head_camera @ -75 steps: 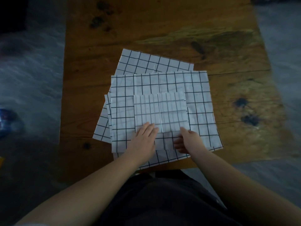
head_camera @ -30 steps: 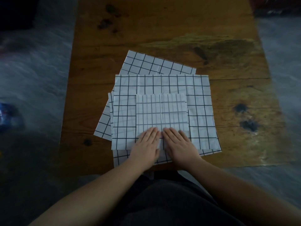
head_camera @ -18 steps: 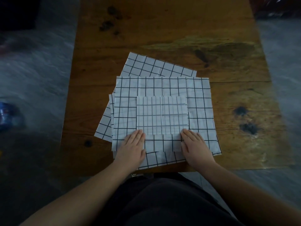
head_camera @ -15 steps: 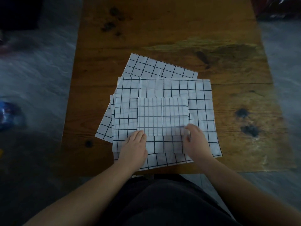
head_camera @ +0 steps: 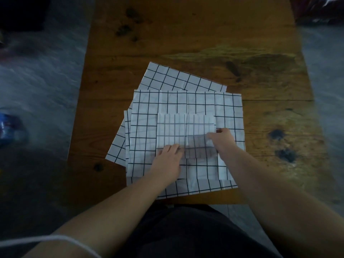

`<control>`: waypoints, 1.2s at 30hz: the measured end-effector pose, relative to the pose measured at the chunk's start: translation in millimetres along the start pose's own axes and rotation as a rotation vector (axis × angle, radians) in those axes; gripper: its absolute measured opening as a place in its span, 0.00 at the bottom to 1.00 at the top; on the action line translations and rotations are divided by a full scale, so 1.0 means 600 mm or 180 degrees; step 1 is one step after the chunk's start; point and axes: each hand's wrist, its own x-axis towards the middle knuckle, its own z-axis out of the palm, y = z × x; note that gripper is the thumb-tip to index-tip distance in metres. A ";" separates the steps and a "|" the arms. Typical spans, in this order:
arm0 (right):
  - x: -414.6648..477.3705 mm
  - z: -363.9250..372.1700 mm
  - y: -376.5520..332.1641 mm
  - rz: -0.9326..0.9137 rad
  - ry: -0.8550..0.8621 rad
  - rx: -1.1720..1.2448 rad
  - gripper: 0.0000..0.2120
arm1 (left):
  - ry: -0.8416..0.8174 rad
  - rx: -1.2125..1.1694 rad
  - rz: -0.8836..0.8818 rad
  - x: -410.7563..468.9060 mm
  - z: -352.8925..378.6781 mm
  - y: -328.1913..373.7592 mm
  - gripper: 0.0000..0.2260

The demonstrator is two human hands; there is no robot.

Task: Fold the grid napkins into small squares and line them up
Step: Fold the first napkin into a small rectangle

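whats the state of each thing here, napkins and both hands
folded napkin: folded small, lying on the flat napkins, near right part lifted
left hand: fingers straight, pressing its near left edge
right hand: pinching the lifted part
flat napkins: unfolded, overlapping, askew
table: bears the napkins

Wooden table (head_camera: 186,34); grid napkins (head_camera: 186,81) stacked askew near front edge.

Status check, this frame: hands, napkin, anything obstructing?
Left hand flat, pressing folded napkin. Right hand pinching its right edge, lifted. Unfolded napkins stacked beneath; nothing blocking.
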 end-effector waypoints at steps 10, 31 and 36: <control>-0.038 -0.020 0.019 0.0757 -0.0657 0.0580 0.14 | 0.0254 -0.0024 0.0044 -0.007 -0.008 -0.022 0.26; -0.213 0.093 0.029 -0.0087 -0.0983 0.0686 0.09 | 0.0547 -0.2279 -0.1480 -0.091 -0.017 -0.080 0.02; -0.179 0.099 0.043 -0.1202 -0.0545 -0.1241 0.10 | 0.0641 -0.2390 -0.1758 -0.058 -0.029 -0.110 0.10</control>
